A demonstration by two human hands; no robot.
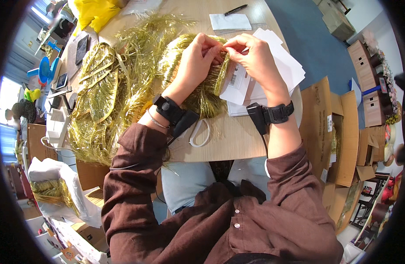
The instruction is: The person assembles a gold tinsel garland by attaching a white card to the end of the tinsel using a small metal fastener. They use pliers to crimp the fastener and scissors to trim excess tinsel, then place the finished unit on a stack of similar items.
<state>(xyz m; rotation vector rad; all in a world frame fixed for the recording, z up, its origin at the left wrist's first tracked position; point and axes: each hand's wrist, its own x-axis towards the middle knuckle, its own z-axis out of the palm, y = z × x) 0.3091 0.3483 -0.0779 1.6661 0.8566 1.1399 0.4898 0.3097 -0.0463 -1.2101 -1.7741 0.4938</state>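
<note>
Fingertips of the left hand [198, 55] and the right hand [250, 55] are pressed together at the top of a gold tinsel bundle [201, 94], where a few strands are pinched. The bundle is held at the middle of the wooden table [237, 141]. A close, light pinch is best kept, so strands are not torn. White paper sheets [286, 66] lie under the right hand, loose gold tinsel [105, 97] is heaped at the left, and a black pen [236, 9] rests far off.

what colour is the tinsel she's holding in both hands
Shiny gold, seen best in the head view: the tinsel bundle.
</note>
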